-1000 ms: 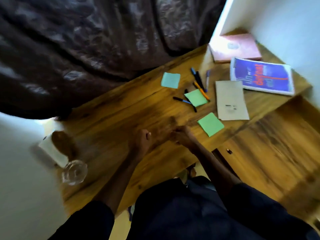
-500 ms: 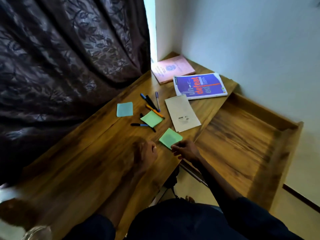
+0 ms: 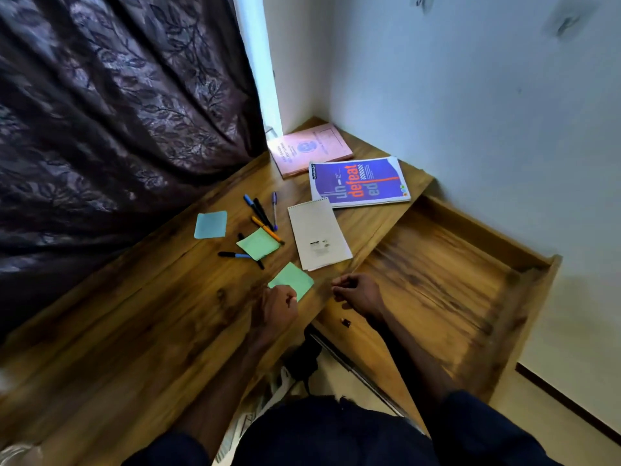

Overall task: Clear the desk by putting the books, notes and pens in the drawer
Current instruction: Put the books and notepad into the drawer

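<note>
Books (image 3: pixel 358 181), notes (image 3: pixel 258 243) and pens (image 3: pixel 260 210) are all on the desk (image 3: pixel 151 331) with none in the open drawer (image 3: pixel 437 280), so basically nothing's done yet, left hand (image 3: pixel 277 306) is curled at the nearest green note (image 3: pixel 292 279) (can't tell if it's gripping), right hand (image 3: pixel 358 294) loosely curled, empty, over the drawer.

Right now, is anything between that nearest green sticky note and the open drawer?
No object does: the green sticky note lies at the desk edge beside the open drawer; only the right hand hovers between.
</note>
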Demonstrator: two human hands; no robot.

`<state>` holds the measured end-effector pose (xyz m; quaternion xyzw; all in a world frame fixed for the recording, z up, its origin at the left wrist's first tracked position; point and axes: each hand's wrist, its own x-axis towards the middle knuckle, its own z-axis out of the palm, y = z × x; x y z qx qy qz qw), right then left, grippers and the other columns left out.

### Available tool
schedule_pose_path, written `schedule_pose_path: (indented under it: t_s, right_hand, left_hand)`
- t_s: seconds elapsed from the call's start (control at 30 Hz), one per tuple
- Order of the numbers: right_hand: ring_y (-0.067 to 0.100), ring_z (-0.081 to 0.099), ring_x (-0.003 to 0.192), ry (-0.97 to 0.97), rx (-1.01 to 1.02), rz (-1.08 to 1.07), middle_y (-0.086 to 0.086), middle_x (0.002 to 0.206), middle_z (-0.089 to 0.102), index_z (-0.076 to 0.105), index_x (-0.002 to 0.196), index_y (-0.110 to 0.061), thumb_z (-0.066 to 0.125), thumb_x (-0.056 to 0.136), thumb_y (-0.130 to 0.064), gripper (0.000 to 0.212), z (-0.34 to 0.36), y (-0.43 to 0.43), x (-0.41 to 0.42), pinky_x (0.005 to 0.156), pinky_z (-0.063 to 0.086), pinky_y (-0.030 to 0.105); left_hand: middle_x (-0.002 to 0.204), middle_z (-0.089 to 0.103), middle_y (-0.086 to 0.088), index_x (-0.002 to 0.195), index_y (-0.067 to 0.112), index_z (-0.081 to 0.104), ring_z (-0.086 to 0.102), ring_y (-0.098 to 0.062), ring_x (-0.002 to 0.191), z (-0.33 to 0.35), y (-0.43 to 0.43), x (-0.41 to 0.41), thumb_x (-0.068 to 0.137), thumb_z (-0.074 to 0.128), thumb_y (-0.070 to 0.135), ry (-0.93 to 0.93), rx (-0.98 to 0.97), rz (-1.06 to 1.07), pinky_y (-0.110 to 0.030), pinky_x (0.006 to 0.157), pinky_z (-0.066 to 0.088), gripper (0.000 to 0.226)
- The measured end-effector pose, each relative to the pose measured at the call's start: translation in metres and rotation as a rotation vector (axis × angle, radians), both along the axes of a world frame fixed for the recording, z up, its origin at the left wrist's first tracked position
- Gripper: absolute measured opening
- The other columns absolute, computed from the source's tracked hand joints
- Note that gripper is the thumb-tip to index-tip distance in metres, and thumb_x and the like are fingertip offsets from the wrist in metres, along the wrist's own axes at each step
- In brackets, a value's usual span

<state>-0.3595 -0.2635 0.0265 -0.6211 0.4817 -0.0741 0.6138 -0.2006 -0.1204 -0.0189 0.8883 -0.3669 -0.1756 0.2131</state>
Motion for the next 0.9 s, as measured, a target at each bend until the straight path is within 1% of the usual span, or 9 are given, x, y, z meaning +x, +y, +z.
schedule_pose_path:
  t_s: [0.13,0.27,0.43,0.53,0.63,0.7,0.77,0.83,0.9]
  right_hand:
    - [0.014,0.068,0.070,-0.016,-0.015,0.000,0.009,0.087,0.075,0.074,0.096,-0.008,0.070,0.089,-0.006,0.008,0.002,-0.025,-0.013,0.065,0.057,0.034]
    - [0.016,0.071,0.080,-0.044,-0.060,0.018,0.006,0.093,0.074,0.074,0.095,-0.012,0.070,0.089,-0.009,0.008,0.012,-0.057,-0.013,0.061,0.055,0.025]
    - [0.019,0.074,0.078,-0.057,-0.137,-0.023,0.007,0.089,0.076,0.075,0.096,-0.010,0.072,0.089,-0.013,0.009,0.020,-0.094,0.006,0.058,0.056,0.026]
    - [0.018,0.074,0.071,-0.050,-0.185,-0.051,0.008,0.085,0.077,0.073,0.094,-0.008,0.072,0.091,-0.016,0.009,0.022,-0.116,0.023,0.055,0.055,0.026]
    - [0.020,0.074,0.070,-0.009,-0.236,-0.059,0.004,0.079,0.076,0.073,0.089,-0.010,0.069,0.094,-0.024,0.015,0.018,-0.142,0.043,0.055,0.056,0.029]
    - [0.019,0.074,0.070,0.047,-0.275,-0.054,0.002,0.077,0.076,0.074,0.087,-0.011,0.068,0.094,-0.029,0.020,0.012,-0.159,0.054,0.063,0.061,0.038]
    - [0.018,0.073,0.071,0.111,-0.329,-0.064,0.002,0.079,0.077,0.076,0.088,-0.012,0.068,0.092,-0.032,0.022,0.004,-0.180,0.066,0.071,0.062,0.040]
    - [0.017,0.071,0.075,0.172,-0.383,-0.070,0.001,0.084,0.076,0.077,0.092,-0.011,0.070,0.089,-0.032,0.022,-0.002,-0.199,0.078,0.071,0.057,0.032]
    - [0.013,0.067,0.078,0.211,-0.427,-0.069,-0.002,0.084,0.072,0.076,0.093,-0.011,0.071,0.088,-0.028,0.018,-0.005,-0.214,0.086,0.067,0.047,0.021]
  left_hand:
    - [0.100,0.077,0.003,0.092,0.020,0.075,0.071,-0.013,0.089,0.007,-0.017,-0.013,0.088,0.064,0.026,-0.004,-0.005,-0.035,-0.034,0.087,0.059,0.014]
    - [0.102,0.075,0.004,0.095,0.022,0.075,0.068,-0.014,0.094,0.020,-0.041,-0.014,0.089,0.067,0.026,-0.009,-0.016,-0.022,-0.036,0.085,0.060,0.011]
    - [0.095,0.076,0.003,0.091,0.021,0.076,0.070,-0.015,0.089,0.031,-0.086,0.006,0.086,0.066,0.025,-0.030,-0.016,-0.070,-0.034,0.078,0.061,0.012]
    - [0.102,0.076,0.001,0.097,0.018,0.076,0.070,-0.020,0.096,0.039,-0.118,0.021,0.087,0.065,0.024,-0.064,-0.019,-0.058,-0.030,0.078,0.057,0.016]
    - [0.106,0.075,0.001,0.100,0.021,0.074,0.068,-0.023,0.102,0.039,-0.150,0.043,0.089,0.061,0.027,-0.092,0.008,-0.065,-0.032,0.082,0.054,0.018]
    - [0.109,0.073,0.000,0.104,0.023,0.071,0.067,-0.024,0.106,0.034,-0.168,0.058,0.090,0.059,0.026,-0.089,0.006,-0.050,-0.034,0.086,0.054,0.018]
    - [0.108,0.073,-0.002,0.106,0.023,0.070,0.067,-0.026,0.106,0.028,-0.188,0.074,0.090,0.059,0.024,-0.082,-0.025,-0.018,-0.036,0.088,0.056,0.020]
    - [0.108,0.074,-0.005,0.107,0.019,0.073,0.068,-0.026,0.105,0.024,-0.212,0.089,0.088,0.062,0.021,-0.080,-0.073,0.018,-0.039,0.088,0.058,0.023]
    - [0.111,0.074,-0.008,0.111,0.015,0.075,0.069,-0.027,0.104,0.022,-0.234,0.102,0.087,0.066,0.020,-0.091,-0.094,0.039,-0.041,0.088,0.059,0.027]
